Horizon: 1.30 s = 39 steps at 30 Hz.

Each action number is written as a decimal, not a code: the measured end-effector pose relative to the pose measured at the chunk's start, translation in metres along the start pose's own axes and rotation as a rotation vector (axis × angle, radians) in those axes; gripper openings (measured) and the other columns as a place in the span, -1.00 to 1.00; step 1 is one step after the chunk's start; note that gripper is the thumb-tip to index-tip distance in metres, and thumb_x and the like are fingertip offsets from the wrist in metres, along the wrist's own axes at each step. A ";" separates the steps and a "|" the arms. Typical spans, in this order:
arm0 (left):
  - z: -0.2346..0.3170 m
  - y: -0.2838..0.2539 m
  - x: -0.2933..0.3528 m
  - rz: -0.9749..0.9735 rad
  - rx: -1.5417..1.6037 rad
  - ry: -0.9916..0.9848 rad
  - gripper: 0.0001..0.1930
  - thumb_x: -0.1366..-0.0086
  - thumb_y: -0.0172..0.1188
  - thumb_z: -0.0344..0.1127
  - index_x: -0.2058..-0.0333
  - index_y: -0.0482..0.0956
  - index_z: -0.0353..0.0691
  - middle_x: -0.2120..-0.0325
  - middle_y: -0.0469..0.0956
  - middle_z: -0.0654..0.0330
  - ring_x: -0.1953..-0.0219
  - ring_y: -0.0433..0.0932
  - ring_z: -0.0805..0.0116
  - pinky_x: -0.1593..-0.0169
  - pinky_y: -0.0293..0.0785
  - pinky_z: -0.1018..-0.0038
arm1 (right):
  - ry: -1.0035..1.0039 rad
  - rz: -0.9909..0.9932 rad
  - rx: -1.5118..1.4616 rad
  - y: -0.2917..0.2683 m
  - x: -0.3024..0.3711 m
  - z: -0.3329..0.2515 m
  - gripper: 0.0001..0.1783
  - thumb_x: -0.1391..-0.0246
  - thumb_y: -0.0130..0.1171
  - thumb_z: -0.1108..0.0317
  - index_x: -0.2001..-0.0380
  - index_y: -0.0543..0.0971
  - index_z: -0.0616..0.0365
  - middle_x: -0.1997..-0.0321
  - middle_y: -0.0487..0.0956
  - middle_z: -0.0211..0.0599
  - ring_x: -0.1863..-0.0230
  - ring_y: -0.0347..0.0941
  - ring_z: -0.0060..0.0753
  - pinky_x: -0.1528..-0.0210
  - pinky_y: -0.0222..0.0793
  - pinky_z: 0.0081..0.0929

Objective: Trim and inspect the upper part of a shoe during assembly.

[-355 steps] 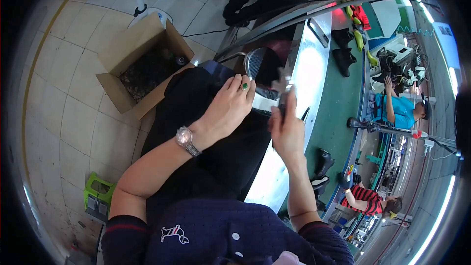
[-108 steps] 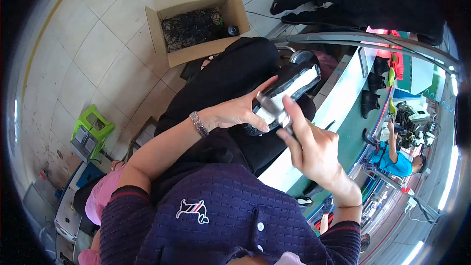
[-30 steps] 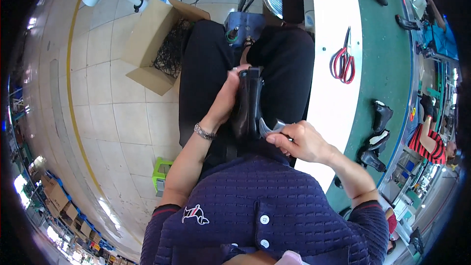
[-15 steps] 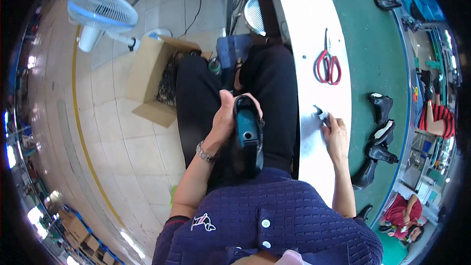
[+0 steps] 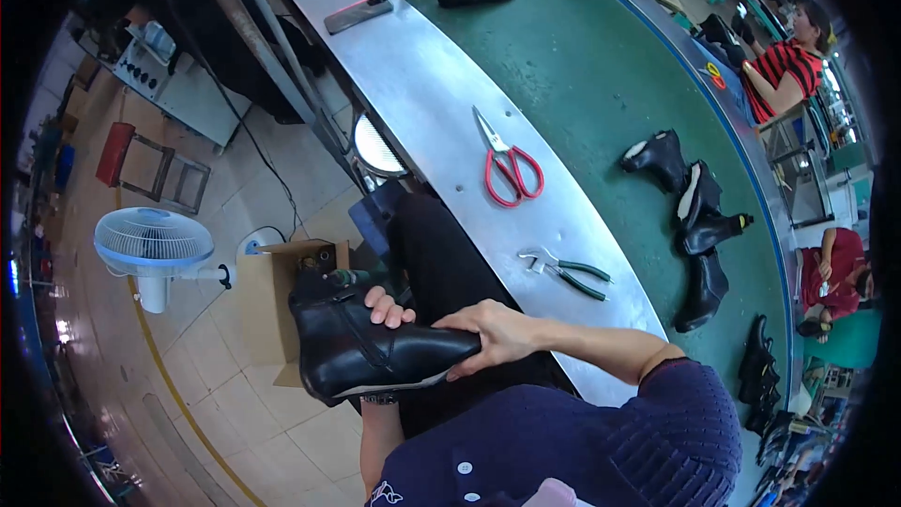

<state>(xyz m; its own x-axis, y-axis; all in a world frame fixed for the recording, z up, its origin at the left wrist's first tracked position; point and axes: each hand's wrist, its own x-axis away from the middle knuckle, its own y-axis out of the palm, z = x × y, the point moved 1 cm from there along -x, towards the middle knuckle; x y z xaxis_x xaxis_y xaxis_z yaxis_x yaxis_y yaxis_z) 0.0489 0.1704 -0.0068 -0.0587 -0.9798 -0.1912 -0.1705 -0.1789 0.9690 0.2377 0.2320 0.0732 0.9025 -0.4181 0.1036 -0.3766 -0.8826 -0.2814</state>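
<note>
A black ankle boot (image 5: 361, 347) lies sideways across my lap, its toe to the right and a strap across its side. My left hand (image 5: 389, 308) is wrapped round it from behind, with the fingertips over its upper edge; the rest of that hand is hidden. Around the toe, my right hand (image 5: 493, 336) grips with thumb and fingers on opposite sides. On the metal bench just beyond the right hand rest pliers (image 5: 568, 272) with dark green handles. Farther along are scissors (image 5: 510, 166) with red handles.
A phone (image 5: 358, 14) lies on the bench (image 5: 422, 66). Beyond it, the green conveyor belt (image 5: 563, 84) carries several black boots (image 5: 699, 286). An open cardboard box (image 5: 267, 310) and a fan (image 5: 155, 244) stand at left. Two people sit across the belt.
My right hand has left the bench and now grips the boot's toe. The boot has turned from upright to sideways. The view has swung round, and pliers now show on the bench.
</note>
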 end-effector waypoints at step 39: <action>0.132 0.039 0.038 0.277 -0.753 0.342 -0.37 -0.34 0.03 0.10 -0.17 0.27 -0.28 -0.04 0.39 -0.19 -0.07 0.45 -0.03 -0.12 0.38 0.09 | 0.395 0.784 0.687 -0.099 -0.118 0.089 -0.79 -0.18 0.14 0.38 0.13 0.65 0.10 -0.01 0.59 -0.20 -0.17 0.41 -0.13 -0.25 0.25 -0.26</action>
<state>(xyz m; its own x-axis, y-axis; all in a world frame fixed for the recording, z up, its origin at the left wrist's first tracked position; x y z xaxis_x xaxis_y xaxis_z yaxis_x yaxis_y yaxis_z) -0.0901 0.1385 0.0030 0.3172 -0.9483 0.0076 0.5086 0.1769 0.8426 0.1873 0.3883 0.0038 0.2900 -0.9543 -0.0720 -0.5070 -0.0894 -0.8573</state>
